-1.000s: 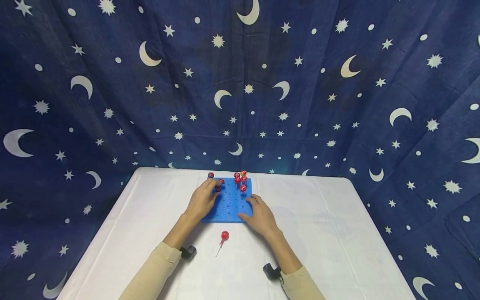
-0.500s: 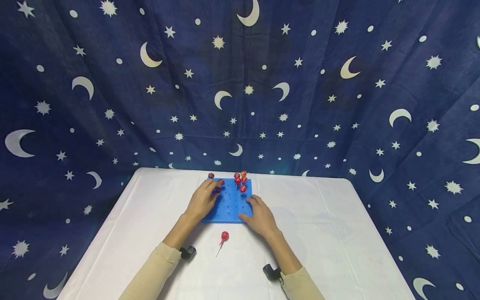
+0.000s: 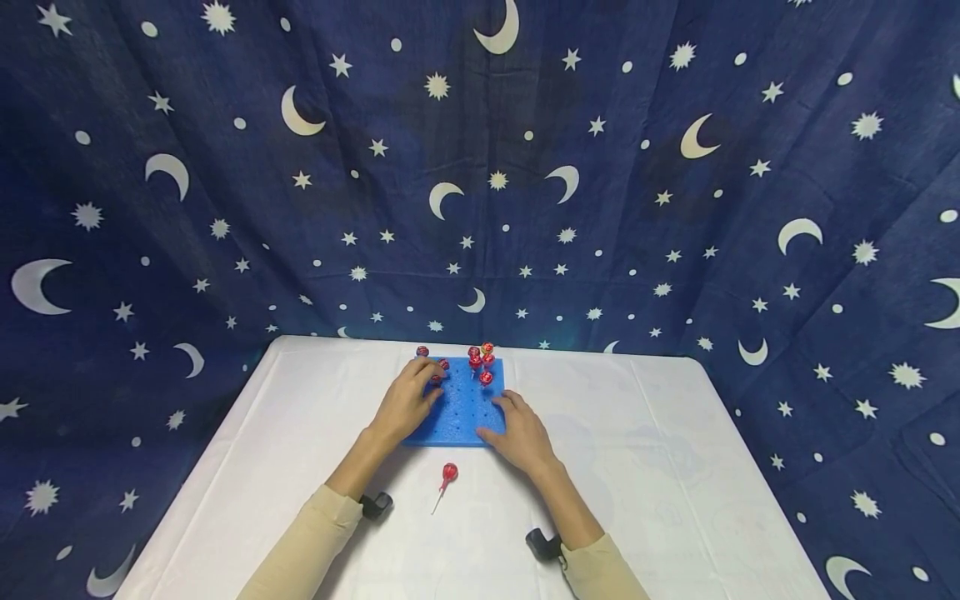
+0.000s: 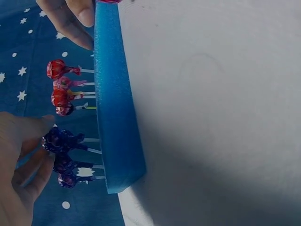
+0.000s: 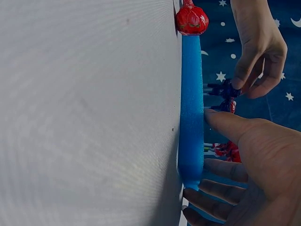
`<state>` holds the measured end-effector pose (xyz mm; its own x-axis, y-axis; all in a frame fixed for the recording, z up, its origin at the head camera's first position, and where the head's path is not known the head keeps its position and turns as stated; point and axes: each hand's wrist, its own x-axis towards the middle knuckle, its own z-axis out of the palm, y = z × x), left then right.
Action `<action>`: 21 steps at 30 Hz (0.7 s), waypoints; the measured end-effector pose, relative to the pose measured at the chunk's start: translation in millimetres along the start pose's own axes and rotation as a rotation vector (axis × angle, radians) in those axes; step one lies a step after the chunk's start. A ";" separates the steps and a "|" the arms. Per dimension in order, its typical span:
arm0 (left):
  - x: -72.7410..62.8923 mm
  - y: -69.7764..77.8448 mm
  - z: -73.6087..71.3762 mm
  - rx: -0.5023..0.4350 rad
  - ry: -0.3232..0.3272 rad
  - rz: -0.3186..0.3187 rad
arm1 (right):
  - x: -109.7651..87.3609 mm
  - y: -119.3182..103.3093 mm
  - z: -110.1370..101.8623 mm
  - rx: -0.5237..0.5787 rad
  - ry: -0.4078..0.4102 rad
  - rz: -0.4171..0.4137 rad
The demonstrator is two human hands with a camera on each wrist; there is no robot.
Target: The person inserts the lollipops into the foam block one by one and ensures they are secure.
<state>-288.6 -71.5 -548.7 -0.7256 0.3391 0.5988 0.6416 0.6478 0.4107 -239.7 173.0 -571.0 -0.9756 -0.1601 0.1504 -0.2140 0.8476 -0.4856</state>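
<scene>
A blue foam board (image 3: pixel 457 417) with small holes holds several upright lollipops. My left hand (image 3: pixel 405 402) reaches over its left side, thumb and fingers slightly apart around a dark-blue wrapped lollipop (image 4: pixel 57 140). More dark-wrapped lollipops (image 4: pixel 67 179) stand by it, sticks in the foam. Towards the back right of the board is a cluster of red lollipops (image 3: pixel 487 378). My right hand (image 3: pixel 523 433) is at the board's right edge, its fingers (image 5: pixel 218 190) relaxed and spread along the side, holding nothing.
One red lollipop (image 3: pixel 449 472) lies on the white tablecloth (image 3: pixel 637 475) in front of the board, its stick pointing towards me. Behind the table hangs a dark blue curtain (image 3: pixel 517 250) with moons and stars.
The left thumb and fingers have parted slightly around the dark lollipop. My right hand stays in place, and the board and loose lollipop have not moved.
</scene>
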 end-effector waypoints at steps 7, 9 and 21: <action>-6.4 12.7 -8.4 0.005 0.026 -0.050 | -0.4 2.1 1.3 0.005 0.000 -0.004; -10.8 17.2 -11.7 -0.013 -0.005 -0.068 | -0.3 2.0 1.4 0.005 -0.001 -0.004; -34.8 44.6 -24.0 -0.124 -0.345 -0.102 | -0.2 0.3 -0.2 0.009 -0.006 -0.007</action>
<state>-228.7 -70.7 -534.7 -0.8147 0.5006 0.2928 0.5718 0.6094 0.5492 -239.5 173.4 -571.0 -0.9744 -0.1688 0.1486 -0.2209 0.8421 -0.4920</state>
